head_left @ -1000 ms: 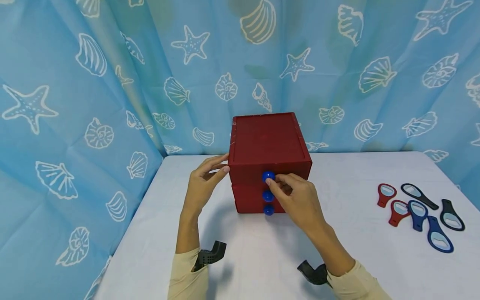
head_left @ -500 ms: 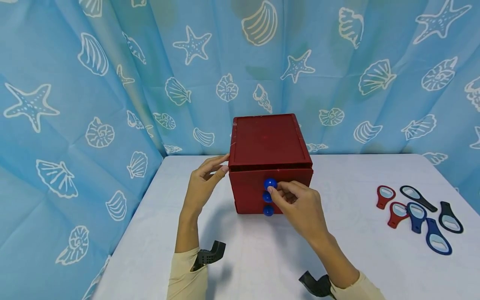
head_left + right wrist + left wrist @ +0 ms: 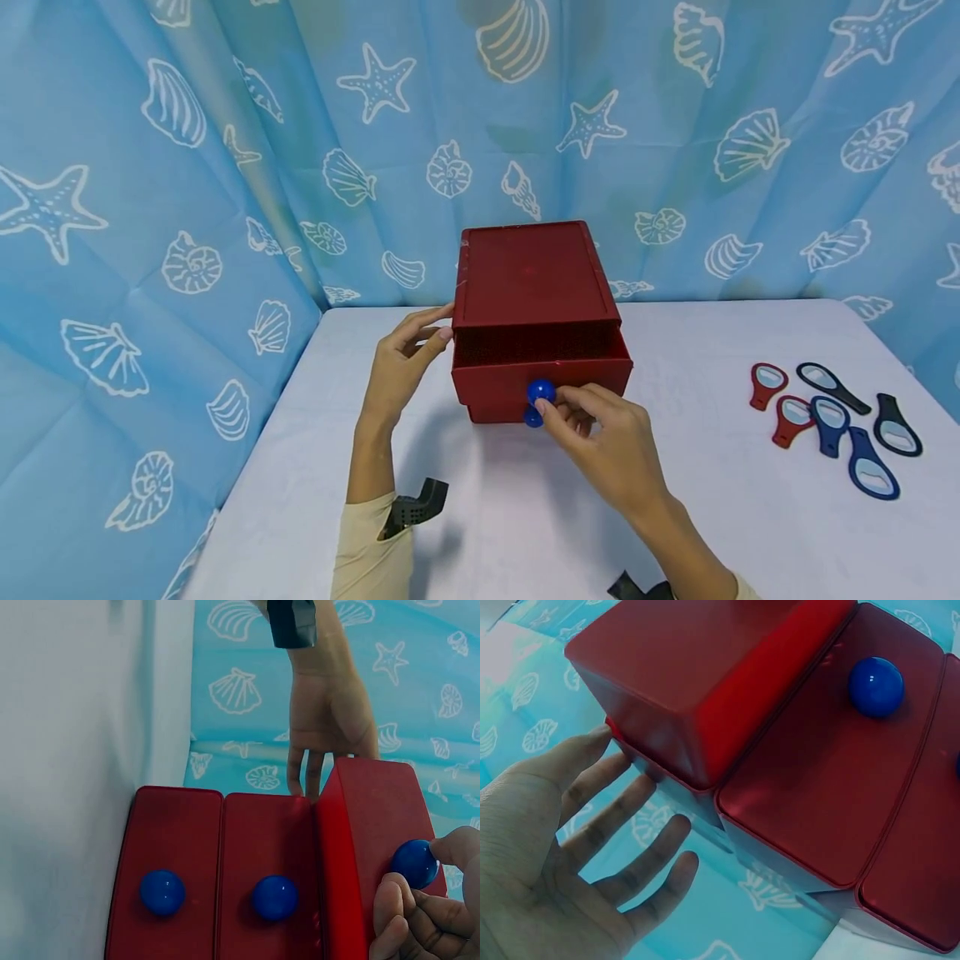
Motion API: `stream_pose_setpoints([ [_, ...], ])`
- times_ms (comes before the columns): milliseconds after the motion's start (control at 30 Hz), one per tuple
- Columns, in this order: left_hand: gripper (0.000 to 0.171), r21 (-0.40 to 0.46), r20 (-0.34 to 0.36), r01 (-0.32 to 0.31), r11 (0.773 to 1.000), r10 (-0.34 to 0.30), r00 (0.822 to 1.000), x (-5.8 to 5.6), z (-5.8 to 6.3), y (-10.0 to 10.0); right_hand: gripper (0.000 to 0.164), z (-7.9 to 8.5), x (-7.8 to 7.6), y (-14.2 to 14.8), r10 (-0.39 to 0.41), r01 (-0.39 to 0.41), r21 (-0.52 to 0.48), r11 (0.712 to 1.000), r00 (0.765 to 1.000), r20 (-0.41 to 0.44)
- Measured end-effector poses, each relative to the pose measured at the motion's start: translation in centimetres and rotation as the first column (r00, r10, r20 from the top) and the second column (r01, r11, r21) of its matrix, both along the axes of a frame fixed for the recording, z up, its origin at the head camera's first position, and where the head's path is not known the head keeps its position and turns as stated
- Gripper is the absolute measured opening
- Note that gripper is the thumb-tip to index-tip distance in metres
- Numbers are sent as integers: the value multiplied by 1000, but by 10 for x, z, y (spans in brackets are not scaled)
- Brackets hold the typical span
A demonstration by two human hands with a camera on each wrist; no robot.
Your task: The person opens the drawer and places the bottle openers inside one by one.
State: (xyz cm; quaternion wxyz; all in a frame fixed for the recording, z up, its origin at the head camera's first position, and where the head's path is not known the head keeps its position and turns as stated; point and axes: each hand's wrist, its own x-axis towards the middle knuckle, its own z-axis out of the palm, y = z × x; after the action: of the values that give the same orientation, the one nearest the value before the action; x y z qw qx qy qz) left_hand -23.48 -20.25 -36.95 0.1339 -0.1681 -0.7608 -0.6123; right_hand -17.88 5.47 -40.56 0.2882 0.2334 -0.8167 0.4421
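A dark red cabinet (image 3: 536, 275) with three stacked drawers stands mid-table. Its top drawer (image 3: 491, 383) is pulled partway out, and a dark gap shows behind its front. My right hand (image 3: 611, 442) pinches the round blue knob (image 3: 415, 864) of that drawer between thumb and fingers. The two lower drawers, each with a blue knob (image 3: 274, 898), are closed. On the cabinet's left side my left hand (image 3: 405, 362) steadies it with fingers extended; in the left wrist view its thumb and fingertips (image 3: 679, 825) lie along the side.
Several bottle openers lie on the right of the white-covered table (image 3: 300, 533): red ones (image 3: 792, 421), blue ones (image 3: 873, 471) and black ones (image 3: 897, 429). A blue curtain (image 3: 660, 150) with shell patterns hangs behind the cabinet and along the left.
The top drawer has gone from closed to partly open. My right hand has drawn its knob toward me, while the left hand has stayed at the cabinet's side.
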Motion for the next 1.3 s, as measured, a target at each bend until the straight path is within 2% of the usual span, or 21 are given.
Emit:
stream_pose_setpoints([
  [267,40,-20,11,-11,1000,11,1000,3,3,4,12,0,16,5,23,-23,-24,999,1000,21],
  [400,39,-20,17,-30,999,31,999,4,1,5,10,2,24,11,30,-31,18,999,998,47],
  [500,39,-5,24,-49,999,49,999,-1,-9,3,9,9,32,25,-21,15,91,996,997,71],
  [633,39,3,22,-66,998,65,998,-10,-21,1,11,15,38,68,-164,143,198,970,982,92],
  [733,39,-2,14,-60,998,60,998,-11,-24,2,15,9,31,117,-305,261,297,918,946,109],
  [800,39,-6,16,-60,998,60,998,-10,-25,2,21,0,26,156,-388,308,383,871,910,149],
  [967,39,-26,18,-79,997,79,997,-7,-23,1,37,-19,17,255,-527,310,559,769,802,280],
  [1033,39,-24,17,-79,997,79,997,-8,-22,2,43,-27,16,286,-566,298,598,744,756,329],
  [1133,39,-19,17,-79,997,80,997,-8,-23,5,53,-41,17,318,-611,275,639,719,688,392],
  [1233,38,-8,20,-83,997,83,996,-7,-23,7,59,-54,20,334,-639,264,653,710,632,439],
  [1300,38,0,18,-82,997,82,996,-7,-22,8,61,-61,21,339,-650,268,655,707,611,451],
])
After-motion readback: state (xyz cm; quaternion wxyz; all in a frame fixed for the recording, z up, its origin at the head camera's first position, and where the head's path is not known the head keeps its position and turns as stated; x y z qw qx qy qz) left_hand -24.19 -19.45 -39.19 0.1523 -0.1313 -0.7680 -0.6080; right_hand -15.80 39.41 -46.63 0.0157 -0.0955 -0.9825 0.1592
